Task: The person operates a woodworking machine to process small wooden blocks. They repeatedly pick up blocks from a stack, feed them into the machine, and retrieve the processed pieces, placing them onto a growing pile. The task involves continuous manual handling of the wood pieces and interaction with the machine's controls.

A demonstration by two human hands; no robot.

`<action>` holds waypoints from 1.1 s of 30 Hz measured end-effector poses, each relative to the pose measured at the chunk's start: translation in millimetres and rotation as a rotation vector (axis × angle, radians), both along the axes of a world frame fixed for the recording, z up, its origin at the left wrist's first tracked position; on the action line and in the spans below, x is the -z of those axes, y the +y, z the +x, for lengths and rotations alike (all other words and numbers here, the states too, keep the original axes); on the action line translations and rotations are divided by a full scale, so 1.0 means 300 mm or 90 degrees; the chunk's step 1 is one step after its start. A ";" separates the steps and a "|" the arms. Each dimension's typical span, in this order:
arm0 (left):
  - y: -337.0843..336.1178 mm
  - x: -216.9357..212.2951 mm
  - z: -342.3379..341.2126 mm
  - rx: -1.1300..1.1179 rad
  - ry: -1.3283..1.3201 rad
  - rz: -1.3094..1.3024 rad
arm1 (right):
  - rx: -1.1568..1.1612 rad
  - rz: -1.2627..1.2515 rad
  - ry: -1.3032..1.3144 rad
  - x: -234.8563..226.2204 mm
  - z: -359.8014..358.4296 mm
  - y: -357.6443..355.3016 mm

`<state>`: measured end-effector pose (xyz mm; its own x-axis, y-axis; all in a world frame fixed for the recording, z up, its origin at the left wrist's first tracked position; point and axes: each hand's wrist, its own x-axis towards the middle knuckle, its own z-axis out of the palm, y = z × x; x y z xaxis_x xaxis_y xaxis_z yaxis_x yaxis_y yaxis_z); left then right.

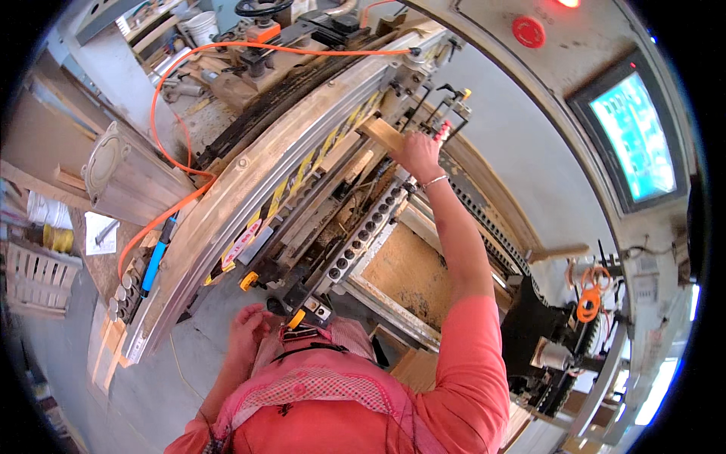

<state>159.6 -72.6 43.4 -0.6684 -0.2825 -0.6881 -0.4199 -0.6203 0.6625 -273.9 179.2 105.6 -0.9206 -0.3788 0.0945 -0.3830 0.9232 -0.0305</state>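
Your right hand (418, 157) grasps a wood block (384, 137) at the far end of the machine (242, 163), near the striped tape (302, 175). Your left hand (248, 330) curls by the near end's yellow knob (248, 281); whether it grips anything, I cannot tell.

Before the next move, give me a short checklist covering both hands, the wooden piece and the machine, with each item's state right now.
1. Wooden piece held: ok, the right hand grips one end.
2. Left hand away from the wooden piece: ok, it is low, by the waist.
3. Wrists bare: not ok, a bracelet circles the right wrist.
4. Screen on: ok, it is lit.
5. Red button released: cannot tell, its position does not show.
6. Orange hose apart from both hands: ok, it runs to the left and beyond them.
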 end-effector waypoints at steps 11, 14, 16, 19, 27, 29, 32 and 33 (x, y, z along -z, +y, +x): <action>0.138 -0.041 -0.221 0.120 0.094 0.030 | 0.007 0.042 -0.141 0.086 -0.184 -0.029; 0.185 -0.033 -0.370 0.210 0.170 0.011 | 0.001 0.044 -0.113 0.070 -0.155 0.016; 0.217 -0.032 -0.460 0.254 0.229 -0.004 | -0.012 0.042 -0.083 0.035 -0.081 0.057; 0.274 -0.023 -0.576 0.279 0.316 0.000 | -0.083 -0.082 -0.143 -0.084 0.122 0.097; 0.436 0.018 -0.706 0.323 0.436 -0.008 | -0.190 -0.272 -0.420 -0.146 0.475 0.097; 0.433 -0.019 -0.684 0.250 0.432 -0.080 | -0.186 -0.326 -0.422 -0.133 0.461 0.104; 0.379 0.048 -0.656 0.250 0.418 -0.115 | -0.118 -0.155 -0.288 -0.101 0.319 0.113; 0.368 0.055 -0.639 0.262 0.414 -0.119 | -0.115 -0.111 -0.204 -0.089 0.259 0.117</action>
<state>-32.3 37.7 26.8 -0.9960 0.0033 -0.0888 -0.0843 -0.3536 0.9316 -196.2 214.2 132.4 -0.8338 -0.5411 -0.1096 -0.4844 0.8123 -0.3250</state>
